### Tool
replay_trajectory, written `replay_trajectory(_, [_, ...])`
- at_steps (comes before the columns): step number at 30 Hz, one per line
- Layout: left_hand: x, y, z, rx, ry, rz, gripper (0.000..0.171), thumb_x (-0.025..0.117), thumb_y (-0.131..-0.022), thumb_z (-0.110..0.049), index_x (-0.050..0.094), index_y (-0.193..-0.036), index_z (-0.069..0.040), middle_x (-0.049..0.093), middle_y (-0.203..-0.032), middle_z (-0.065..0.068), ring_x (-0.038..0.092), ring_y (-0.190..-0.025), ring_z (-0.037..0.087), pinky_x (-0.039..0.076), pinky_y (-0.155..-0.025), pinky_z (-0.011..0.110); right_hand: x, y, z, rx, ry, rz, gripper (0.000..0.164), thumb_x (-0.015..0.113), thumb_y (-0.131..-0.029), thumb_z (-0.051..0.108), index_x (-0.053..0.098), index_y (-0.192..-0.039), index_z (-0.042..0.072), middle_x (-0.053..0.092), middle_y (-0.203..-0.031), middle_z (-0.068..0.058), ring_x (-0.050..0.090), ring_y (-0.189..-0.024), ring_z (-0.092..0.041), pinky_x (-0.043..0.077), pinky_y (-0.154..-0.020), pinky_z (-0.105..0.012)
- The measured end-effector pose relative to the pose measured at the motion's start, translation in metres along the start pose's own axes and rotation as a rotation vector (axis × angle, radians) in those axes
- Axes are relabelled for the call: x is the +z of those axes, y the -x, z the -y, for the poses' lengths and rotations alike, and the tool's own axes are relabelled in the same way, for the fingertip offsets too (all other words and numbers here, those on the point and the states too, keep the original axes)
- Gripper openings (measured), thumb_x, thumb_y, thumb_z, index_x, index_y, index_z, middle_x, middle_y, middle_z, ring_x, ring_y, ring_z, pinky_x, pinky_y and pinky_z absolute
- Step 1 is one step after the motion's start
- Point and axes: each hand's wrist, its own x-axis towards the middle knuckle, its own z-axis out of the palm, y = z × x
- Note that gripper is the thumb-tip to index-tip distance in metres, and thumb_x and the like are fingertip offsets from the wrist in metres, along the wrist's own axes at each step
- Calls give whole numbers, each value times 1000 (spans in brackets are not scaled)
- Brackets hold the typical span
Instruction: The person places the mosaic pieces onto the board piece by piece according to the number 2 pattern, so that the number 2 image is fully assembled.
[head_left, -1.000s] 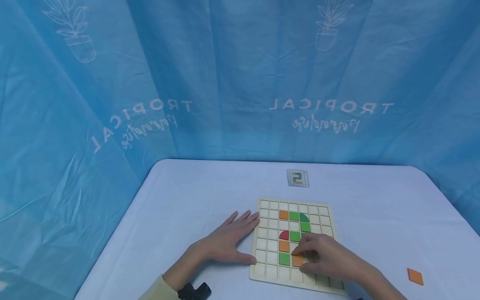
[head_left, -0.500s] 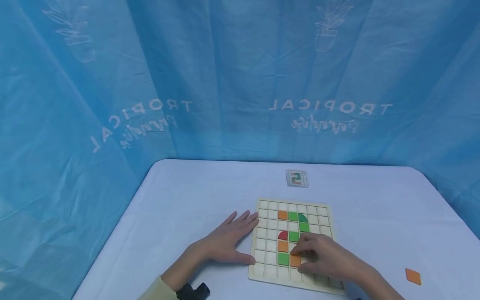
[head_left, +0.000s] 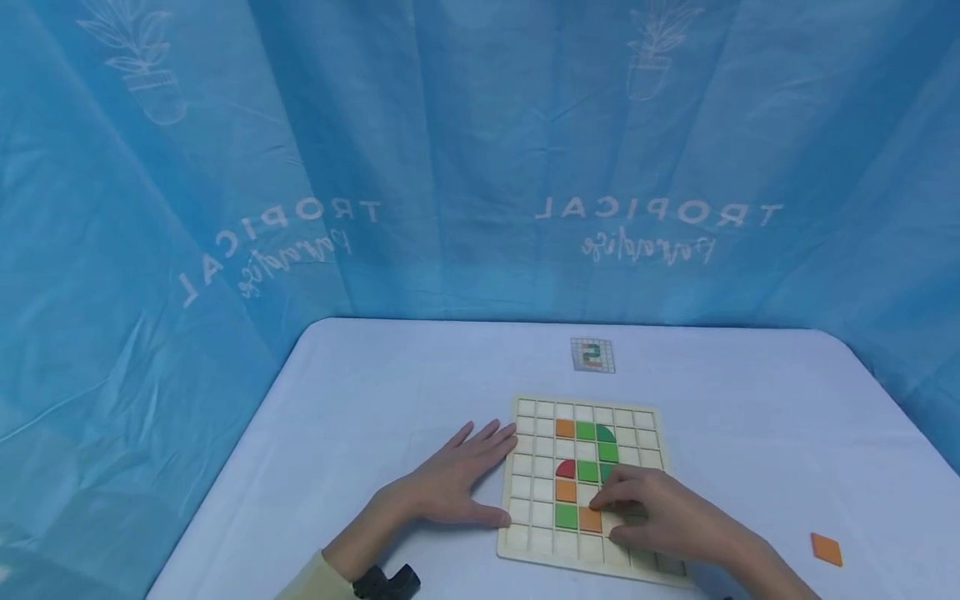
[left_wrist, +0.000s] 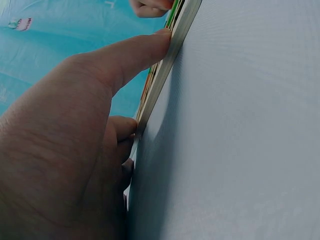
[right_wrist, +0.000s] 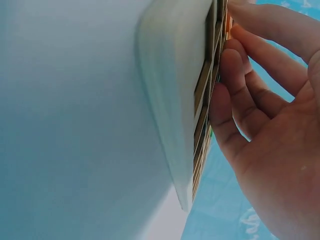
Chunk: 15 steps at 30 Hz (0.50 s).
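Note:
A pale wooden grid board (head_left: 542, 542) lies on the table, with orange, green and red tiles set in its cells. My left hand (head_left: 455, 482) rests beside it, fingers spread; in the left wrist view its thumb (left_wrist: 142, 52) touches the board's side. Over the lower right part of the board, my right hand (head_left: 663, 512) bends its fingers, thumb and forefinger apart, just right of an orange square tile (head_left: 590, 520). A green square (head_left: 566, 517) sits left of that tile. The right hand partly covers a dark green piece (head_left: 606, 472) and several cells.
A small pattern card (head_left: 592, 355) with a coloured figure lies behind the board. One loose orange diamond-shaped tile (head_left: 827, 549) is on the white tabletop (head_left: 405, 375) at the right. Blue printed curtains (head_left: 465, 167) hang behind and around the table.
My right thumb and forefinger have shifted slightly right, off the orange square tile, which stays in its cell. The left hand keeps its place at the board's edge.

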Motion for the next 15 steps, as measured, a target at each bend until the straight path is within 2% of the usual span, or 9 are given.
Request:
replay_trajectory(5, [1,1,1,14,-4,-9,102,52,-80,-75,15,-156,-17,7,-160,-7,0,-146,15,0,-117,45,-3,7,-3,11,10,-23,25,76,-83,30,71,-108,32,59,-103,18,56,-94,-4,51,-79,-27])
replay_trajectory(15, [0,1,1,11,-5,-6,102,52,-80,-75,15,-156,-17,6,-160,-9,-1,-145,15,-1,-117,44,-15,27,-15,96,-21,-61,25,74,-84,37,71,-107,29,61,-101,15,56,-85,-5,50,-70,-25])
